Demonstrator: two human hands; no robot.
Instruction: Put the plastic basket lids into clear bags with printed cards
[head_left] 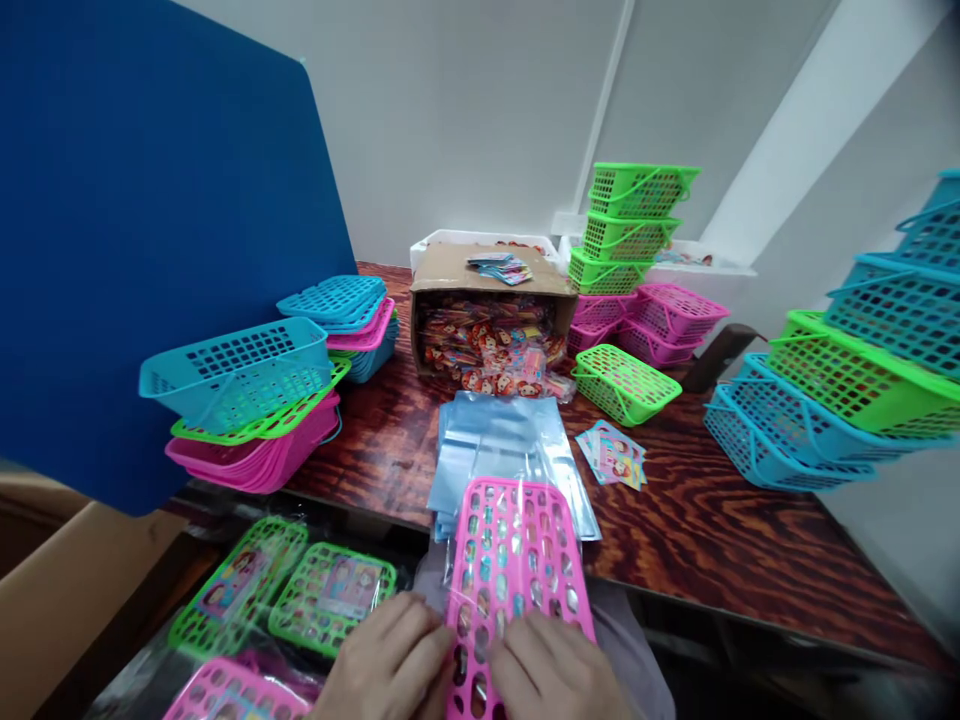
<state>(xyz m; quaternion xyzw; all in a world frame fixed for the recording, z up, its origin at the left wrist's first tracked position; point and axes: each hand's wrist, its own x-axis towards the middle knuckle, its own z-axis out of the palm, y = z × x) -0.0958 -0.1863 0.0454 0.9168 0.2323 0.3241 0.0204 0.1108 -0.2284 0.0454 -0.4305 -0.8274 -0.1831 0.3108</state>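
Note:
A pink plastic basket with a perforated lid lies in a clear plastic bag, its far end on the table edge and its near end toward my lap. Small packed items show through the holes. My left hand is closed at the basket's left side, fingers curled against the bag. Closed too, my right hand presses its bent fingertips on the near part of the lid. Both thumbs are mostly hidden. Beyond the basket lies a stack of flat, silvery-clear plastic bags.
Bagged green baskets and a bagged pink basket lie low at left. A cardboard box holds wrapped pieces. Cards lie on the wooden table. Stacked baskets stand left and right; a blue panel rises at left.

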